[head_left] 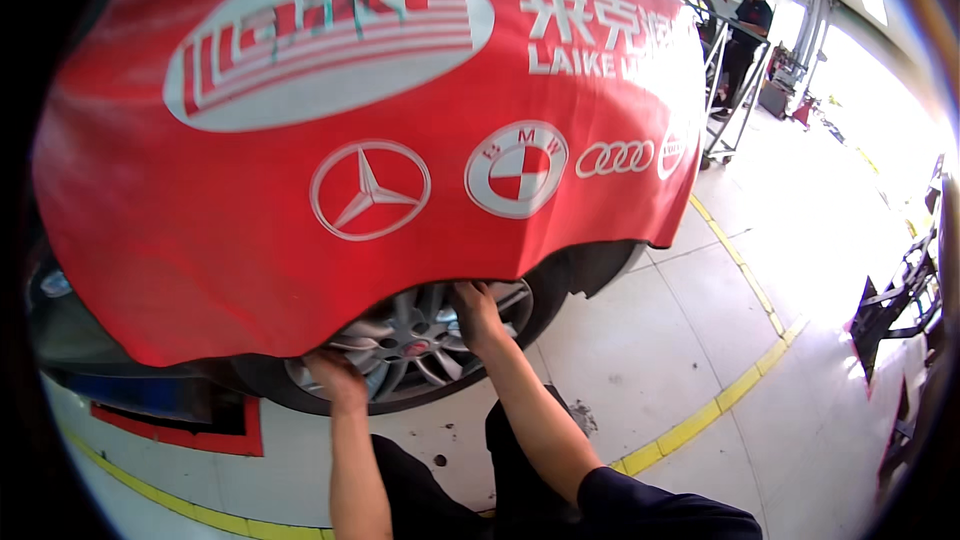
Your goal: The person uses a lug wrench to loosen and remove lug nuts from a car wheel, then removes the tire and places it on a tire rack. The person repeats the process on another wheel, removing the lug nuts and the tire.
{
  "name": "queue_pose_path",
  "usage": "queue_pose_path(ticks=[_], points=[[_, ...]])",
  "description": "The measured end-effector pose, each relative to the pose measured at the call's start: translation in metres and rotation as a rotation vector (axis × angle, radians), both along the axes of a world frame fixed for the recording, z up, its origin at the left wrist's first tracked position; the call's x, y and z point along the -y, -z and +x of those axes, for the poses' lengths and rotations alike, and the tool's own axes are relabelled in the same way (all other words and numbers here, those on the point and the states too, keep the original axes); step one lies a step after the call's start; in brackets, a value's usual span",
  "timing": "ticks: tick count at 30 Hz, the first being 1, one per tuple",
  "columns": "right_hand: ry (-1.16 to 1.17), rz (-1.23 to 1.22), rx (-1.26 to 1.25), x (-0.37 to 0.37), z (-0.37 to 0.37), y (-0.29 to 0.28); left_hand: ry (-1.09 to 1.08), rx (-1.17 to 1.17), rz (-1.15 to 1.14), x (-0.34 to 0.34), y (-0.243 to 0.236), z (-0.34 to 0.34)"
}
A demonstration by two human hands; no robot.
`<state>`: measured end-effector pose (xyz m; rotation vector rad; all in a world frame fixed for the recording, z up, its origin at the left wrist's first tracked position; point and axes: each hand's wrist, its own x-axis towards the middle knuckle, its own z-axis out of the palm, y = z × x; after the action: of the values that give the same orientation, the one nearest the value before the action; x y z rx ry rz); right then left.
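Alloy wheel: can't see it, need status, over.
Left hand at left side of alloy wheel. Right hand at its upper right. Grip unclear. Red fender cover overhangs wheel top.

Spreads out as a pale tiled floor, crossed by straight and curving yellow lines. Bears scattered dark stains toward its near edge, and a red border around a dark area toward its left edge. Carries a wheeled metal stand toward its far edge and, just beside that, a person.
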<state>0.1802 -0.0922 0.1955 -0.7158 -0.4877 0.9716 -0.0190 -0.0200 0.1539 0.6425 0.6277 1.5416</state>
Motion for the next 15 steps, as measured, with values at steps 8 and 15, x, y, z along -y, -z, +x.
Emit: queue_pose_path(ticks=[8, 15], points=[[0.008, 0.071, 0.086, -0.009, -0.009, 0.005, -0.070, 0.390, -0.239, -0.005, -0.014, -0.017], [0.036, 0.037, 0.134, 0.003, -0.014, 0.016, -0.135, 0.470, -0.380, 0.030, -0.079, 0.004]])
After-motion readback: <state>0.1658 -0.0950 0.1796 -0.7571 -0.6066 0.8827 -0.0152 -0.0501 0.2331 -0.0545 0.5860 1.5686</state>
